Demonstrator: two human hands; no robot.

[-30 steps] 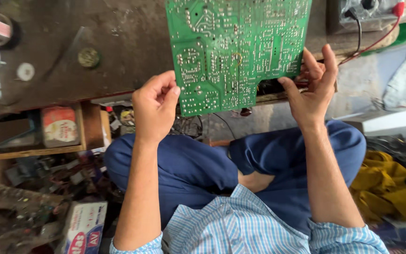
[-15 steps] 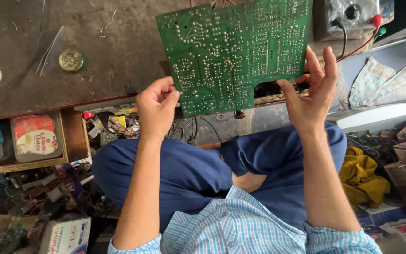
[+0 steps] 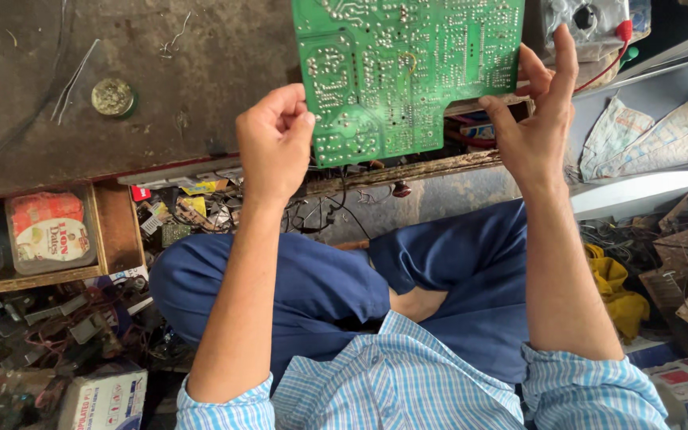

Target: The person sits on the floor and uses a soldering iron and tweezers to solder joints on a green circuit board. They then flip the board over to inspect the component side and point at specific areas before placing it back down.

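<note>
The green circuit board point(image 3: 408, 76) runs off the top edge above both hands, so its upper part is unseen. The left hand point(image 3: 274, 143) hides its lower left corner. Parts in the open drawer point(image 3: 193, 211) below that hand are too small to tell.

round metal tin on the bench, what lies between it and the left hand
Head view: only bare, stained bench top with stray wire scraps between the round tin and the left hand.
</note>
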